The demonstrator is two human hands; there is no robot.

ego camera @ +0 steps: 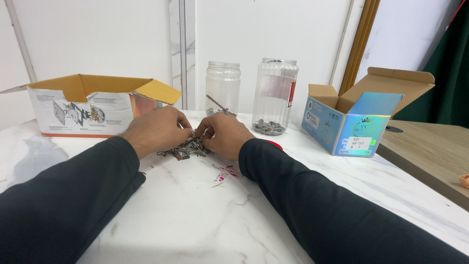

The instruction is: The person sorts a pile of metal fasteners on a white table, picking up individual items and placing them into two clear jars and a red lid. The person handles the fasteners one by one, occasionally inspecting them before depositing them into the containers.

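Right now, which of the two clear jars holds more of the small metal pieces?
The right-hand jar, the taller one: a layer of small metal pieces covers its bottom. The shorter jar to its left shows only a few pieces, one leaning up.

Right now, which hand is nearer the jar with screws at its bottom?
Right. The right hand lies just left of the jar; the left hand is farther left.

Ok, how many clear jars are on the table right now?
2. The left jar stands behind the hands; the right jar stands beside it, nearer the blue box. Both hold a few metal pieces.
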